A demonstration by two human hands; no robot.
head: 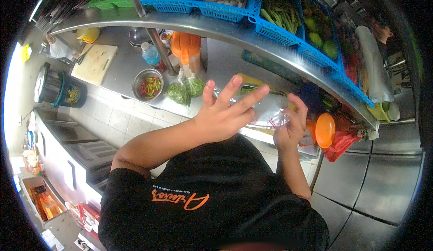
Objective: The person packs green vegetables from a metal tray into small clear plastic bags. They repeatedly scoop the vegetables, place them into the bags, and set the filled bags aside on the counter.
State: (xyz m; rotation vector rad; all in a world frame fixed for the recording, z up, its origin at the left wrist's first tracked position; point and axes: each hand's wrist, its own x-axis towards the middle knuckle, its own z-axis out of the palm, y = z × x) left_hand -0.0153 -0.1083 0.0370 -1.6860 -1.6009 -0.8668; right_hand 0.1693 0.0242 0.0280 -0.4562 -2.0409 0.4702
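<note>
A sheet or bag of clear plastic (267, 110) is stretched between my two hands over the steel counter. My right hand (291, 124) grips its right end, where the film is bunched and shows small red marks. At the other end, the curled index finger of my left hand (225, 115) meets the film; the thumb is hidden beneath. The other left fingers are spread out. Behind the plastic, a dark-rimmed tray or container (262, 89) shows only in part. Left of my left hand lie knotted plastic bags of chopped green vegetables (179, 93).
A steel bowl of red and green chillies (147, 86), an orange-lidded pitcher (185, 46) and a white cutting board (94, 63) with scissors stand leftward. Overhead runs a steel shelf (236, 27) with blue vegetable baskets (280, 32). An orange plate (325, 130) is at right.
</note>
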